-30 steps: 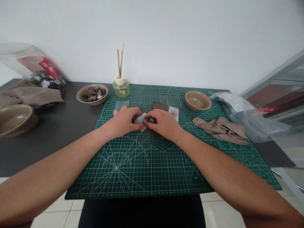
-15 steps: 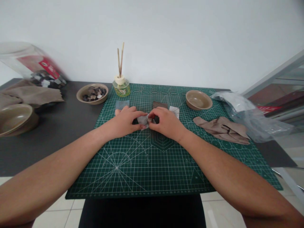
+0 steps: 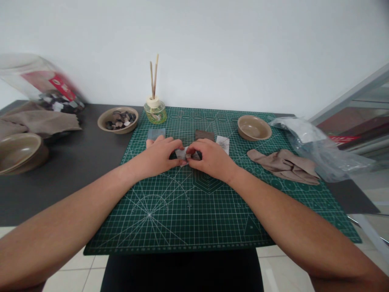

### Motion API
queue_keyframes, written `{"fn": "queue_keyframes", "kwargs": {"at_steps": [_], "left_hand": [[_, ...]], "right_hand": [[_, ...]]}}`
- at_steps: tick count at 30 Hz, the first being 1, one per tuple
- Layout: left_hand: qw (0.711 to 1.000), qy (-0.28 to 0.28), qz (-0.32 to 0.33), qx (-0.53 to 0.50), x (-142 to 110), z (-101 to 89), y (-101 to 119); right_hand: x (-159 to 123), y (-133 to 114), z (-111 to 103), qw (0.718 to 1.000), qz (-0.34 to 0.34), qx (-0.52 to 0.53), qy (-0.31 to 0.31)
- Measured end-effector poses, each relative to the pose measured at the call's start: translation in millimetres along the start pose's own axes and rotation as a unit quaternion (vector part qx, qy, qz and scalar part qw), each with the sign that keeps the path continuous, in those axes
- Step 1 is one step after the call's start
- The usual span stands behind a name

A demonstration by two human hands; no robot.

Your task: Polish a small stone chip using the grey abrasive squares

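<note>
Above the middle of the green cutting mat (image 3: 170, 231), my two hands meet over a thin light grey piece (image 3: 181, 153). My left hand (image 3: 162, 156) holds the piece's left side between thumb and index finger. With thumb and fingertips pinched together, my right hand (image 3: 211, 159) grips a small brownish bit that presses on the light piece; its kind I cannot make out. Behind my left hand lies a blue-grey square (image 3: 157, 133). A brown square (image 3: 204, 134) and a white piece with dark lines (image 3: 223, 143) lie behind my right hand.
A bowl of small dark and pale pieces (image 3: 118, 127) and a reed diffuser (image 3: 155, 110) stand back left. Another bowl (image 3: 254, 128), a crumpled brown cloth (image 3: 284, 167) and a plastic bag (image 3: 322, 150) are right. At far left are stacked bowls (image 3: 24, 156), more cloth (image 3: 42, 121) and a clear jar (image 3: 45, 77).
My right hand moved slightly right, then back left over the light grey piece. The light piece shifted and flattened a little between my fingers. My left hand stays nearly in place.
</note>
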State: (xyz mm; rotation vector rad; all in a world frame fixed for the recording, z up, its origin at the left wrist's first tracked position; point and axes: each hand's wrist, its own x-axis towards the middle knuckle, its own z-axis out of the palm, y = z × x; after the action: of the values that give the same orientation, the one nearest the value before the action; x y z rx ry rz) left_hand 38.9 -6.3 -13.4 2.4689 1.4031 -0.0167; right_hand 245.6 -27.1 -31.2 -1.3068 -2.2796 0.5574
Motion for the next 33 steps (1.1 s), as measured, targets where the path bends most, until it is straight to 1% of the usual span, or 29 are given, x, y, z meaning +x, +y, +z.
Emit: {"fn": "queue_keyframes", "kwargs": {"at_steps": [6, 10, 13, 19, 26, 30, 33], "left_hand": [[1.0, -0.012, -0.014, -0.016, -0.1, -1.9, -1.9], [0.999, -0.006, -0.023, -0.025, -0.4, -0.7, -1.9], [0.999, 0.004, -0.033, -0.025, -0.3, 0.3, -1.4], [0.999, 0.001, -0.041, -0.016, -0.5, -2.0, 0.0], [0.999, -0.001, -0.041, -0.022, -0.6, -2.5, -0.7], [0.999, 0.0, -0.036, -0.024, -0.1, -1.6, -1.5], [0.999, -0.002, -0.038, -0.028, 0.0, -1.9, -1.0]], "right_hand": [[-0.2, 0.6, 0.1, 1.0, 0.022, -0.012, 0.011], [1.0, 1.9, 3.4, 0.999, 0.028, -0.016, 0.014], [1.8, 1.7, 4.9, 0.999, 0.025, -0.017, 0.008], [1.4, -2.0, 2.5, 1.0, 0.004, 0.002, -0.006], [-1.7, -3.1, -1.8, 1.0, 0.018, -0.007, -0.003], [-0.2, -1.4, -0.4, 0.999, 0.034, -0.011, 0.006], [1.4, 0.2, 2.3, 0.999, 0.033, -0.007, 0.009]]}}
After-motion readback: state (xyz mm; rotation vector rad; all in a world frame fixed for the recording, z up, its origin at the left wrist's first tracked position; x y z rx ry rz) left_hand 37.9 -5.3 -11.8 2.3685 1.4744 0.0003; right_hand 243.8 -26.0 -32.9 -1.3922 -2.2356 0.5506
